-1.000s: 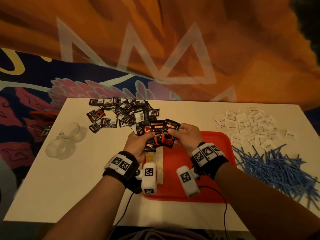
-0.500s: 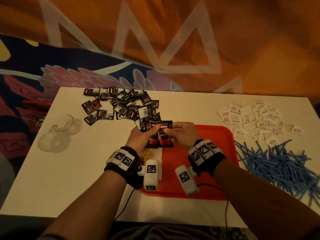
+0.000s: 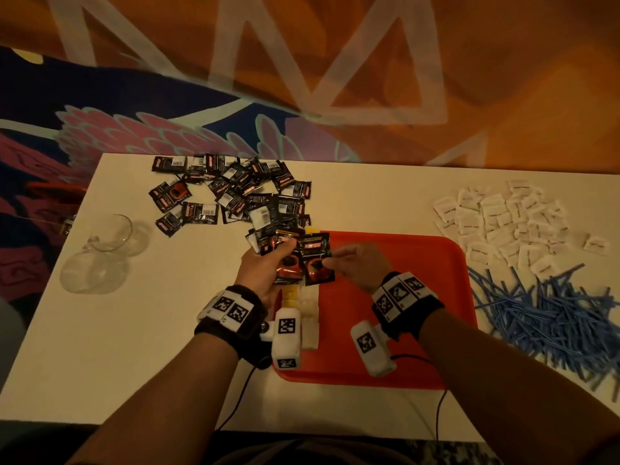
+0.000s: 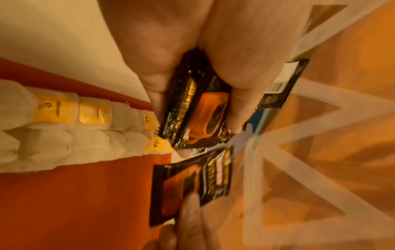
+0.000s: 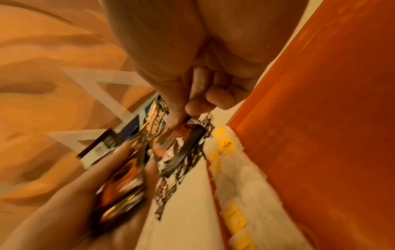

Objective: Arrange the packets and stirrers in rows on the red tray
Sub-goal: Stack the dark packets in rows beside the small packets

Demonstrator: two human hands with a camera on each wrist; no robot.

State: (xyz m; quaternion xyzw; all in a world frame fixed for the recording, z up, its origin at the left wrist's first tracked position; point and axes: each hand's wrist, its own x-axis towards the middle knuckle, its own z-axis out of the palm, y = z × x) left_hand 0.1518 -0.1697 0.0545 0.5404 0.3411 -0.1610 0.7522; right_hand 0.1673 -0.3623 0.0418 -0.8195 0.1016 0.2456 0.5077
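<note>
A: Near: red tray (image 3: 402, 297), tea bags (image 3: 308, 317) rowed along its left edge. Above them?

B: Left hand (image 3: 265, 266) clutches a stack of black packets (image 3: 285, 263); right hand (image 3: 355, 263) pinches one black packet (image 3: 317, 260) off it.

A: Step?

B: Probably starting the next row; lay it beside the tea bags. Far: loose black packets (image 3: 235, 193), white packets (image 3: 503, 223), blue stirrers (image 3: 553, 313) untouched.
</note>
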